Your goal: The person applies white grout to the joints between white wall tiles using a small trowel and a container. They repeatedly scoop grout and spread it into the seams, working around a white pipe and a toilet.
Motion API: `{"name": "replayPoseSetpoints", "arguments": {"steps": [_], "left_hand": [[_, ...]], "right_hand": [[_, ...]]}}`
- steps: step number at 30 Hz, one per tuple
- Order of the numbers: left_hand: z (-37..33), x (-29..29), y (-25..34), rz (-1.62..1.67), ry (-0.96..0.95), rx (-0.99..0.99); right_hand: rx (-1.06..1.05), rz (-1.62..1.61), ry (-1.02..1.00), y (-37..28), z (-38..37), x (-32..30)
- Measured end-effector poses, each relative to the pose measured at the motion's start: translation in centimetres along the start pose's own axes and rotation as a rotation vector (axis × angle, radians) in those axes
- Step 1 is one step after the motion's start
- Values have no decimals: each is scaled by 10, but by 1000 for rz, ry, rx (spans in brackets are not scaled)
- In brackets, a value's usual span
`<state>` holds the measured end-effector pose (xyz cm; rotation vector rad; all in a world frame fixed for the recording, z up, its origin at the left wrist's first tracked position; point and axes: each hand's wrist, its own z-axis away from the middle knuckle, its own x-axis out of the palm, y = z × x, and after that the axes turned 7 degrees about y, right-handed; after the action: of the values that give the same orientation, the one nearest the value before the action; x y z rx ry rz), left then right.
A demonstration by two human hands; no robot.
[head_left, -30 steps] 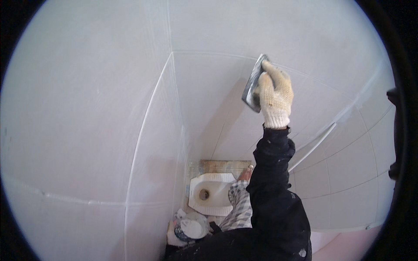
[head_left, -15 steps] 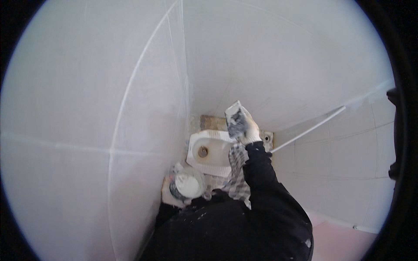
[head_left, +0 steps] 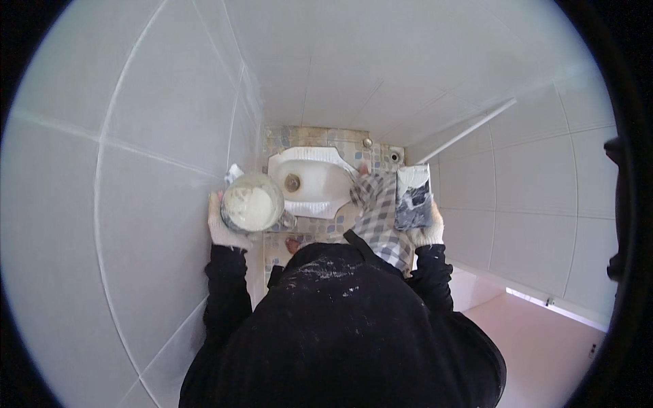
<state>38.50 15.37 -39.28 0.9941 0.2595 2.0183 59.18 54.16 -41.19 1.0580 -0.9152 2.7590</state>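
My left hand, in a pale glove, is closed round a round see-through tub with white paste inside. The tub is beside the left tiled wall. In my right hand, also gloved, is a flat dark scraper, its far edge and face smeared with white paste. The scraper is over the right side of the floor, apart from the walls. The right fingers are partly hidden behind it.
A white squat toilet is set in the patterned tile floor. Grey-and-white checked cloth hangs below me. A floor drain lies in the far right corner, near a slanting white rod. Pale tiled walls stand close.
My right hand has come nearer and to the right with the scraper. The tub in my left hand has moved up and left in view. The view itself has shifted.
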Motion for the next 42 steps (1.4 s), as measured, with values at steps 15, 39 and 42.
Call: {"name": "replayPoseSetpoints", "arguments": {"steps": [15,39,42], "left_hand": [[215,-4,-89,-333,-48,160],[106,-48,-211,286,-577,133],[168,-83,-278,182,-316,227]], "right_hand": [[467,115,-48,15,-41,-89],[115,339,-467,-47,13,-240],[15,243,-482,-48,104,-283]]}}
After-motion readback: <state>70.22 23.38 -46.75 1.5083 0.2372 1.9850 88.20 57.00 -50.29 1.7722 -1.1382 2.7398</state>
